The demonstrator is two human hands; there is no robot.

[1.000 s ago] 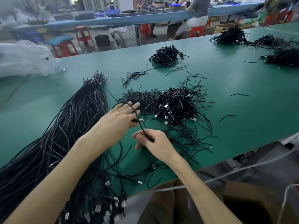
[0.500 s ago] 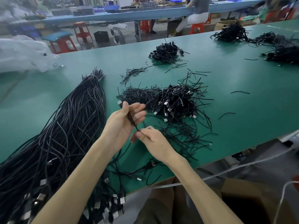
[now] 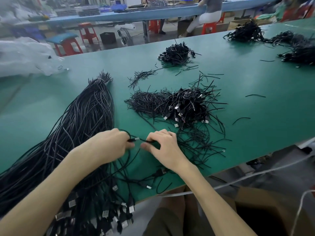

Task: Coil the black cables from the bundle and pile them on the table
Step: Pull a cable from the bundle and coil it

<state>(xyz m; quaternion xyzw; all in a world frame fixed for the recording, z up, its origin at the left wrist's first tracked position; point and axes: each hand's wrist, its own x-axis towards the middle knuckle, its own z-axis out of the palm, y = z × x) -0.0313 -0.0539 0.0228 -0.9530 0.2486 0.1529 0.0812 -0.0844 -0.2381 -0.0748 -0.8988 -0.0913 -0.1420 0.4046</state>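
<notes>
I'm looking at a factory assembly floor: long green tabletop [image 3: 238,86] heaped with cable piles [image 3: 185,106], red stools [image 3: 87,31] behind.

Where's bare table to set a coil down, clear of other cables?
Bare green lies right of the coil pile, with only stray ties. Another patch sits between the long bundle and the white plastic bag. Around the left hand and right hand it is crowded with loose cables.

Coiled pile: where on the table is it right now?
In the head view the coiled pile sits on the table just beyond the right hand, to the right of the long bundle.
</notes>
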